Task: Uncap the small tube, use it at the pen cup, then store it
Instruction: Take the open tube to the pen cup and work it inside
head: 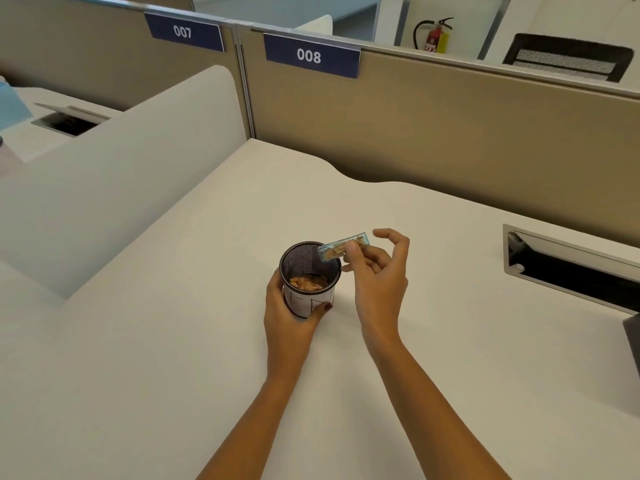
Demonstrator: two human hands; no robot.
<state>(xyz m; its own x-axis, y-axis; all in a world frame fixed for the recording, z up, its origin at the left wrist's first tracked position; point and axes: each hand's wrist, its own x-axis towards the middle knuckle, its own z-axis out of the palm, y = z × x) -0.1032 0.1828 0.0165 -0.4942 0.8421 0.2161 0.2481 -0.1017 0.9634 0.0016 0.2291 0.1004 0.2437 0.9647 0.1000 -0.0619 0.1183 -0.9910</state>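
Observation:
A black mesh pen cup with a white paper band stands on the white desk. Small copper-coloured pieces lie at its bottom. My left hand is wrapped around the cup's lower part. My right hand pinches a small clear tube between thumb and fingers. The tube lies tilted, its open end pointing down-left over the cup's right rim. Some copper pieces are still inside the tube. No cap is visible.
A cable-tray opening is cut into the desk at the right. Beige partition panels labelled 007 and 008 close the back. A white divider stands on the left. A dark object juts in at the right edge.

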